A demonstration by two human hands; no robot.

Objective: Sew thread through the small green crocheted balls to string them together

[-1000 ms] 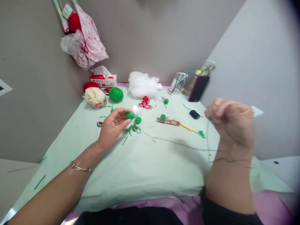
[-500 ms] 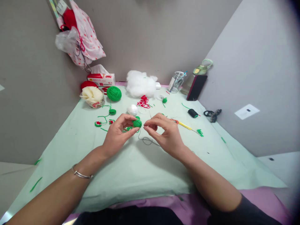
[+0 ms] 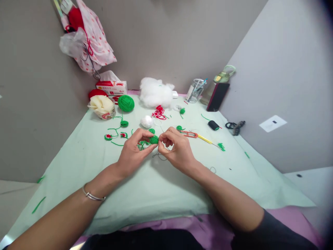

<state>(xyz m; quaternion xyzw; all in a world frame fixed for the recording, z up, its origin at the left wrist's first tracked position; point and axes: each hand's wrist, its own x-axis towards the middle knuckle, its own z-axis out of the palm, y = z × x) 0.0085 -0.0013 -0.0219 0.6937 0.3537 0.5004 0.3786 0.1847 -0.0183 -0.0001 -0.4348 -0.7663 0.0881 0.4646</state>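
My left hand pinches a small green crocheted ball between thumb and fingers. Pressed up against the ball's right side are the closed fingertips of my right hand. What they grip is too small to make out, though a thin line sticks up near them. Loops of black thread hang below the fingers onto the cloth. Behind the held ball lies another green crocheted piece. Green and red scraps are partly hidden by my left hand.
Beyond my hands are a white yarn ball, green yarn, white stuffing and tangled red yarn. An orange-and-yellow tool and black thread spool lie right. A glass jar and phone stand at the back.
My right hand has moved left, and its fingertips now meet the green ball. The black thread loop has shifted and bunched closer beneath them. The orange tool's handle is more exposed.
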